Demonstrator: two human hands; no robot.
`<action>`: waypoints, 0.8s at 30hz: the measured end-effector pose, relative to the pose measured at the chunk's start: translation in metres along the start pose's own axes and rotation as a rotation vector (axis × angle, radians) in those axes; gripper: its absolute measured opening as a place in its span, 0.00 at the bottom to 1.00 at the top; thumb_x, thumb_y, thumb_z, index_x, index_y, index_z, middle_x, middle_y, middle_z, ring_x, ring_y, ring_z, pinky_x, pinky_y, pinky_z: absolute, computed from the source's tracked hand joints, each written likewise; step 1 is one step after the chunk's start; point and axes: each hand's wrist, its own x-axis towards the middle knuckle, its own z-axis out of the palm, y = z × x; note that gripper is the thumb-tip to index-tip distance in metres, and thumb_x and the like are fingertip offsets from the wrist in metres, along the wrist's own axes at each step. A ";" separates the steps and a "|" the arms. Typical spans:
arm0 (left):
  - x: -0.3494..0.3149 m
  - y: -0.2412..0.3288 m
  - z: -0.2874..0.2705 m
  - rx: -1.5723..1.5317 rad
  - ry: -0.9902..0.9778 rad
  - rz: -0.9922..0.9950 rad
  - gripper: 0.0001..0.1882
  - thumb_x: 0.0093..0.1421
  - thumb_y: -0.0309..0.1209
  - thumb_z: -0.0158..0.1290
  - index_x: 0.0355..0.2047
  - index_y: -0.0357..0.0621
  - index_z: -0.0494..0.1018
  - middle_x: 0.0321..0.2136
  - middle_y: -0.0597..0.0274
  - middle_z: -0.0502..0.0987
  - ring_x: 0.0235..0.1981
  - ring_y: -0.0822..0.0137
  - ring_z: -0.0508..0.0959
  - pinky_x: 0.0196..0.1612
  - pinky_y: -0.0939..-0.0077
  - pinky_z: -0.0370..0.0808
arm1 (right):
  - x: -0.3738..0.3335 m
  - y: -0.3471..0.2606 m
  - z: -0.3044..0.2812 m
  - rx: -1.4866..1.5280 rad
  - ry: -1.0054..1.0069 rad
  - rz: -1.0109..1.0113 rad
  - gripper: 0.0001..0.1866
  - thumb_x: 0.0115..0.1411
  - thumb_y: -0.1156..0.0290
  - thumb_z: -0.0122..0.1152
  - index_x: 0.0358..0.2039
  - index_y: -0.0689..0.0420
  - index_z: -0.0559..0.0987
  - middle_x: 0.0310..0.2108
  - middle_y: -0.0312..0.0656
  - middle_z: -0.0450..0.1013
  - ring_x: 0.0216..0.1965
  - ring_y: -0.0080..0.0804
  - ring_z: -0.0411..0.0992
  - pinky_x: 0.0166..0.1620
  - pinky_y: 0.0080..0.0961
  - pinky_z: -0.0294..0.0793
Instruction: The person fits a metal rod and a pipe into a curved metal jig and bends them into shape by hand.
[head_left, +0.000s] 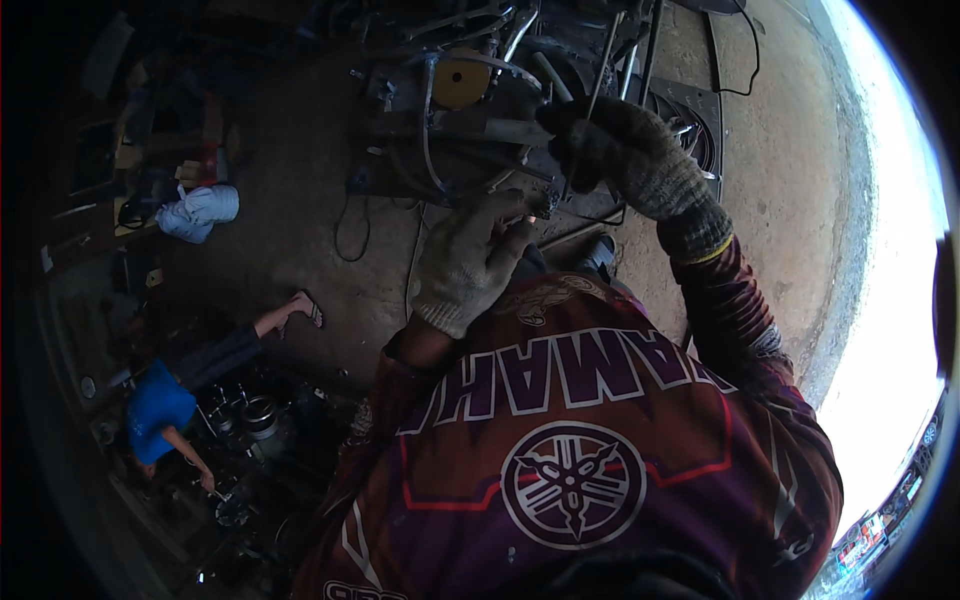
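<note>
Purple-and-orange printed jersey fills the foreground. Left hand, in a pale knit glove, pinches a small thin rod; right hand, dark-gloved, is closed round a slim metal bar above the grimy engine assembly. Keeping both grips steady seems wise.

Small item at fingertips indistinct

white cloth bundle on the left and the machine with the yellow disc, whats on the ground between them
In the head view, mostly bare concrete floor lies between the white cloth bundle and the machine with the yellow disc; only a thin dark cable loops there, near the machine.
</note>
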 end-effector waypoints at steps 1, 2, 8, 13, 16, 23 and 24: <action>0.007 0.006 -0.005 -0.035 0.117 0.045 0.10 0.57 0.33 0.62 0.38 0.45 0.77 0.26 0.59 0.79 0.24 0.63 0.81 0.27 0.69 0.76 | 0.005 -0.006 0.014 -0.019 -0.005 -0.002 0.23 0.69 0.60 0.54 0.58 0.61 0.73 0.45 0.42 0.78 0.45 0.26 0.76 0.48 0.24 0.76; 0.014 0.013 -0.012 -0.042 0.134 0.049 0.10 0.57 0.33 0.62 0.38 0.45 0.77 0.26 0.59 0.79 0.24 0.63 0.81 0.27 0.69 0.76 | 0.009 -0.010 0.027 -0.063 -0.031 -0.043 0.22 0.69 0.61 0.54 0.58 0.61 0.73 0.46 0.43 0.78 0.46 0.26 0.76 0.48 0.25 0.77; 0.042 -0.023 -0.046 0.022 0.178 0.146 0.09 0.61 0.33 0.58 0.37 0.42 0.77 0.26 0.57 0.79 0.24 0.61 0.80 0.28 0.68 0.77 | 0.039 -0.023 0.074 -0.049 0.036 -0.053 0.22 0.67 0.60 0.58 0.56 0.61 0.75 0.45 0.43 0.78 0.46 0.28 0.76 0.48 0.28 0.77; 0.093 -0.063 -0.118 -0.052 0.227 -0.054 0.09 0.64 0.31 0.54 0.41 0.41 0.78 0.28 0.59 0.80 0.26 0.68 0.79 0.29 0.73 0.75 | 0.034 -0.008 0.064 -0.596 0.245 -0.191 0.22 0.63 0.60 0.62 0.53 0.60 0.76 0.43 0.45 0.79 0.45 0.34 0.78 0.47 0.32 0.77; 0.153 -0.113 -0.155 0.254 0.222 0.041 0.13 0.64 0.35 0.54 0.45 0.41 0.78 0.33 0.60 0.82 0.30 0.69 0.81 0.34 0.73 0.77 | 0.020 0.020 0.057 -0.992 0.318 -0.127 0.22 0.60 0.62 0.65 0.53 0.58 0.77 0.45 0.48 0.78 0.46 0.39 0.78 0.48 0.33 0.78; 0.253 -0.161 -0.138 0.579 -0.251 -0.035 0.19 0.64 0.43 0.49 0.50 0.49 0.76 0.48 0.51 0.79 0.52 0.47 0.76 0.54 0.58 0.72 | 0.020 0.051 0.081 -1.187 0.330 0.147 0.16 0.59 0.61 0.61 0.45 0.55 0.78 0.38 0.49 0.77 0.41 0.49 0.77 0.42 0.43 0.77; 0.263 -0.166 -0.129 0.598 -0.300 -0.036 0.19 0.64 0.43 0.49 0.50 0.49 0.76 0.49 0.51 0.78 0.53 0.48 0.75 0.55 0.59 0.71 | 0.024 0.059 0.080 -1.216 0.338 0.071 0.15 0.59 0.61 0.61 0.44 0.53 0.79 0.37 0.48 0.76 0.41 0.49 0.77 0.42 0.43 0.77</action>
